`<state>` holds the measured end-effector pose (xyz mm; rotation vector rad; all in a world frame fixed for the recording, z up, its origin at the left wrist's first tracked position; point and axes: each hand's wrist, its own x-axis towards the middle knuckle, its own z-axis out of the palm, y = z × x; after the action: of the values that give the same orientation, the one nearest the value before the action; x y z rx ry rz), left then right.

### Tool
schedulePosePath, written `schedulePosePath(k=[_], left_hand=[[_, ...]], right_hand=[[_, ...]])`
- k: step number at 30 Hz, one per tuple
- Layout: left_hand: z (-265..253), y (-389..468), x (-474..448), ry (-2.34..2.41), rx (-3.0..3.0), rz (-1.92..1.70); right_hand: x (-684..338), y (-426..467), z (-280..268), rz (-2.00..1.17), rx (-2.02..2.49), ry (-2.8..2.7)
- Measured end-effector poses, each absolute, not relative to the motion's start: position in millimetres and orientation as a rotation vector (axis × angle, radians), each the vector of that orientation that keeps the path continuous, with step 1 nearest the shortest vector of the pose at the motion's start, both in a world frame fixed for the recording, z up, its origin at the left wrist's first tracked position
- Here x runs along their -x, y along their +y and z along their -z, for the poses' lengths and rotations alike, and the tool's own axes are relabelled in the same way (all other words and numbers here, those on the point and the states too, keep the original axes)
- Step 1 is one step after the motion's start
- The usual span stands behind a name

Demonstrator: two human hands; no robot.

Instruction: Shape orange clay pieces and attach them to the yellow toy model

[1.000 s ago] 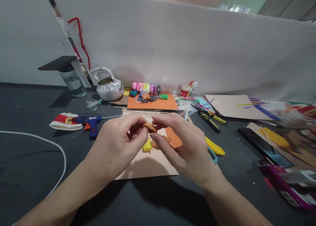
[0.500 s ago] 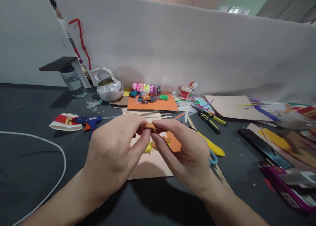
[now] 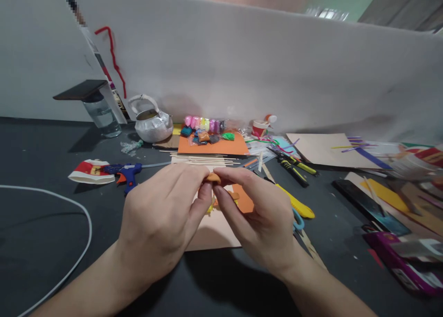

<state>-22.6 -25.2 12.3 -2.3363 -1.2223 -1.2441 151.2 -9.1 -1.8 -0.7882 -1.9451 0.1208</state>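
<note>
A small lump of orange modelling clay [image 3: 213,177] is pinched between the fingertips of both hands. My left hand [image 3: 164,211] is closed, with its thumb and forefinger on the clay's left side. Gripping the right side is my right hand [image 3: 261,215], thumb below and forefinger above. Under the hands lies a pale sheet of card [image 3: 214,236] on the dark table. Partly hidden behind my fingers, more orange clay [image 3: 235,196] and a yellow piece [image 3: 210,208] rest there, beside an orange sheet [image 3: 246,204].
Thin wooden sticks [image 3: 207,160] lie beyond the hands. A blue glue gun [image 3: 129,174] is on the left, near a silver kettle [image 3: 152,123]. Clay packets [image 3: 204,123] sit at the back. A yellow cutter [image 3: 299,204], pliers [image 3: 294,169] and a phone [image 3: 370,206] lie right.
My left fingers and thumb have shifted slightly right and upward around the orange clay, exposing a little more of its rounded top. The right hand has barely moved.
</note>
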Motion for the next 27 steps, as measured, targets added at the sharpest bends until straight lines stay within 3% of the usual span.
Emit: schedulePosePath(k=[10, 27], left_hand=[[-10.3, -25.2, 23.1, -1.43, 2.271, 1.327], [-9.3, -28.2, 20.9, -1.208, 2.261, 1.185]], right_hand=[[-149.3, -10.7, -0.4, -0.09, 0.807, -1.903], [-148.8, -11.2, -0.9, -0.094, 0.812, -1.909]])
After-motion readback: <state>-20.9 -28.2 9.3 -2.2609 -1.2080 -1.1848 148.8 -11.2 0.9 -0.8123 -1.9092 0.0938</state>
